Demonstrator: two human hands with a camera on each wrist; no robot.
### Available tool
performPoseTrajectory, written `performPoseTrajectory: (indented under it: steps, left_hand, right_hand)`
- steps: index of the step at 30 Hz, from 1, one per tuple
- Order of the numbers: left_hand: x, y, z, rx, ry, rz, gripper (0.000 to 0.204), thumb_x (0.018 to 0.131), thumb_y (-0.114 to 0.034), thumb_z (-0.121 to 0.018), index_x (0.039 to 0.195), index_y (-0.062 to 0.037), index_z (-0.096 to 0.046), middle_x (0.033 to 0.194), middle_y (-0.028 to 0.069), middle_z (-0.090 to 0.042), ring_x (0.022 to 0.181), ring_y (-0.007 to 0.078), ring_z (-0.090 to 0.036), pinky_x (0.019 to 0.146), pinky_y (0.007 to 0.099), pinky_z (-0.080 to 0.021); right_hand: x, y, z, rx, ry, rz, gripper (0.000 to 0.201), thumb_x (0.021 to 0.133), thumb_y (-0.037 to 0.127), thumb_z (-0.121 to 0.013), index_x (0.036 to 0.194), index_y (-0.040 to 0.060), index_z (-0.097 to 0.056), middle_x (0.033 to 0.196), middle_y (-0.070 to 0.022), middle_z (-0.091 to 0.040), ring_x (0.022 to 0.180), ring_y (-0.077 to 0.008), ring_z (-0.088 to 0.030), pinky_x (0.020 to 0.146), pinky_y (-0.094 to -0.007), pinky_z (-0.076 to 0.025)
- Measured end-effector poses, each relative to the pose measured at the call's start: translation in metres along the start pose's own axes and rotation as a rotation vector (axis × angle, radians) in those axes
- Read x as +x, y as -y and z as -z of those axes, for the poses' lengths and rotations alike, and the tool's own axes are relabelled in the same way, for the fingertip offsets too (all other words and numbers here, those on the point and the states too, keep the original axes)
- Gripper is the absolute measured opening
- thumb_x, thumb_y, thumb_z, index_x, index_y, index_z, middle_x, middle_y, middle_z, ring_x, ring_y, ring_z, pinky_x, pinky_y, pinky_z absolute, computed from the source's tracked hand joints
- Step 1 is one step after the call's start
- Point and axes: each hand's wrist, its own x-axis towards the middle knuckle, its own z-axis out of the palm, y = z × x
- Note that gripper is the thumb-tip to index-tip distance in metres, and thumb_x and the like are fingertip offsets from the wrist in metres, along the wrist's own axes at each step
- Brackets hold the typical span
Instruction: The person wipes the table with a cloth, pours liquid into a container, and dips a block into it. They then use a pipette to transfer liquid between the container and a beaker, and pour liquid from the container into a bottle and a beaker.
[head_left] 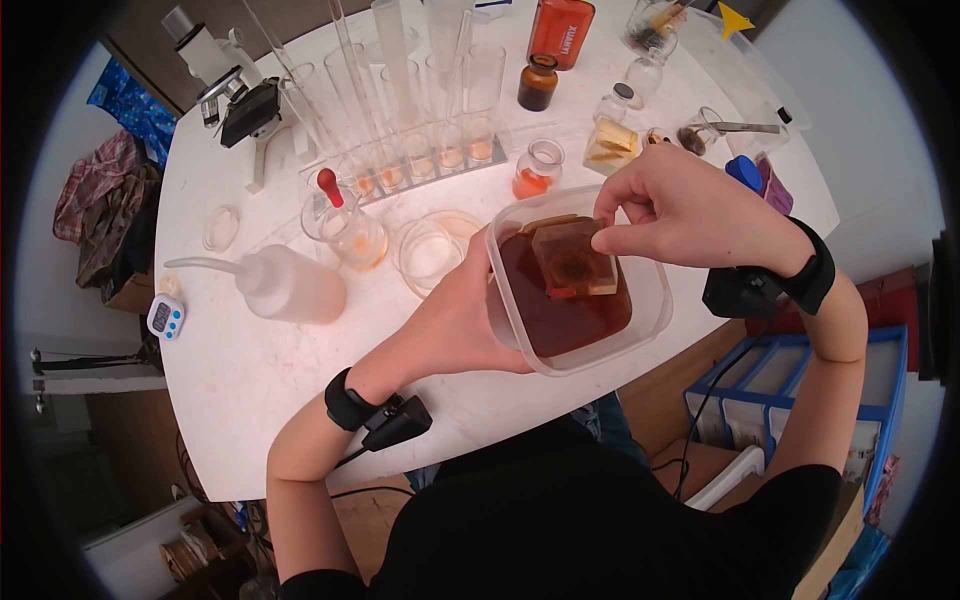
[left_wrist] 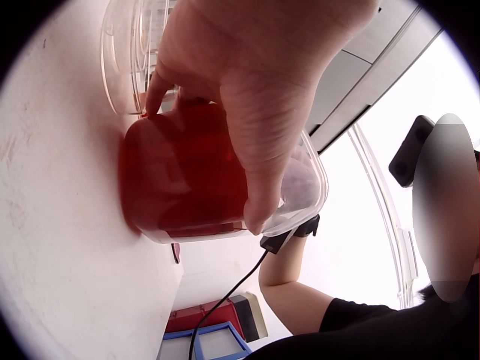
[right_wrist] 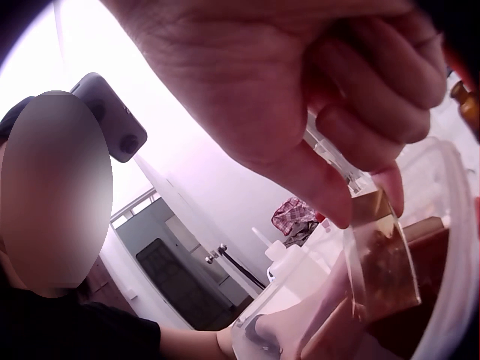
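Note:
A clear plastic container (head_left: 655, 320) of dark red-brown liquid (head_left: 590, 325) sits by the table's front edge. My left hand (head_left: 440, 325) grips its left side; in the left wrist view the thumb lies along one wall and fingers reach round the other. My right hand (head_left: 680, 210) pinches a clear square block (head_left: 575, 258) by its upper edge, between thumb and fingertips. The block is tilted over the liquid inside the container, with a dark, blurred shape within it. Seen from the right wrist, the block (right_wrist: 382, 259) is amber-tinted and see-through.
Left of the container lie glass dishes (head_left: 430, 250), a beaker (head_left: 345, 235) with a red-bulbed dropper and a wash bottle (head_left: 290, 285). Tall glass tubes stand behind in a rack (head_left: 430, 170). An open jar (head_left: 540, 165) and brown bottle (head_left: 538, 85) stand beyond; a microscope (head_left: 235, 95) is back left.

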Motion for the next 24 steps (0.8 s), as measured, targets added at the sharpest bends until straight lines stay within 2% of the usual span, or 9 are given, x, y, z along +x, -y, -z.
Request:
performPoseTrajectory:
  steps: [5,7,8,10,11,13,24]
  left_hand:
    - [0.0,0.001,0.0,0.01,0.005,0.007,0.115,0.049,-0.029,-0.087,0.135,-0.004,-0.015,0.131,0.0185,-0.039,0.121,0.0293,-0.043,0.101,0.0383,-0.035]
    - [0.002,0.008,-0.003,0.034,-0.014,-0.047,0.115,0.049,-0.029,-0.087,0.135,-0.004,-0.016,0.131,0.0185,-0.039,0.121,0.0295,-0.043,0.101,0.0385,-0.035]
    - [0.003,0.009,-0.003,0.034,-0.014,-0.047,0.115,0.049,-0.029,-0.087,0.135,-0.004,-0.016,0.131,0.0185,-0.039,0.121,0.0295,-0.043,0.101,0.0385,-0.035]
    - [0.003,0.01,-0.004,-0.069,0.015,-0.037,0.115,0.049,-0.029,-0.087,0.135,-0.004,-0.016,0.131,0.0183,-0.039,0.121,0.0293,-0.043,0.101,0.0387,-0.036]
    - [0.003,0.011,-0.005,-0.069,0.015,-0.036,0.115,0.049,-0.029,-0.087,0.135,-0.004,-0.016,0.131,0.0183,-0.039,0.121,0.0293,-0.043,0.101,0.0387,-0.036]
    - [0.004,0.013,-0.006,-0.054,-0.004,-0.054,0.114,0.05,-0.029,-0.087,0.135,-0.0043,-0.016,0.131,0.018,-0.039,0.121,0.0288,-0.043,0.101,0.0388,-0.036]
    - [0.002,0.007,-0.002,-0.019,0.006,-0.042,0.114,0.05,-0.028,-0.086,0.136,-0.0044,-0.015,0.131,0.0179,-0.039,0.12,0.0284,-0.044,0.101,0.0388,-0.036]
  right_hand:
    - [0.002,-0.011,-0.013,-0.146,-0.095,0.114,0.021,0.075,0.018,-0.067,0.083,-0.0015,-0.064,0.049,-0.0048,-0.048,0.045,-0.0131,-0.046,0.049,-0.0273,-0.038]
    - [0.002,-0.013,-0.017,-0.255,-0.149,0.183,0.021,0.074,0.019,-0.068,0.082,0.0004,-0.065,0.052,-0.0062,-0.052,0.049,-0.0182,-0.051,0.054,-0.0299,-0.041]
    - [0.002,-0.017,-0.021,-0.256,-0.149,0.183,0.021,0.074,0.019,-0.068,0.082,0.0004,-0.065,0.052,-0.0062,-0.052,0.049,-0.0182,-0.051,0.054,-0.0299,-0.041]
    - [0.003,-0.024,-0.028,-0.385,-0.313,0.402,0.017,0.073,0.018,-0.068,0.078,0.0024,-0.064,0.054,-0.0072,-0.055,0.055,-0.0233,-0.055,0.059,-0.033,-0.043]
    - [0.003,-0.023,-0.029,-0.385,-0.312,0.402,0.017,0.073,0.018,-0.068,0.078,0.0024,-0.064,0.054,-0.0072,-0.055,0.055,-0.0233,-0.055,0.059,-0.033,-0.043]
    - [0.003,-0.015,-0.027,-0.357,-0.193,0.342,0.014,0.071,0.016,-0.068,0.074,0.0036,-0.063,0.058,-0.0076,-0.057,0.061,-0.0262,-0.057,0.06,-0.0353,-0.044]
    - [0.008,-0.012,-0.029,-0.358,-0.215,0.397,0.012,0.071,0.013,-0.067,0.072,0.0029,-0.06,0.061,-0.0063,-0.061,0.062,-0.0244,-0.06,0.06,-0.0348,-0.045]
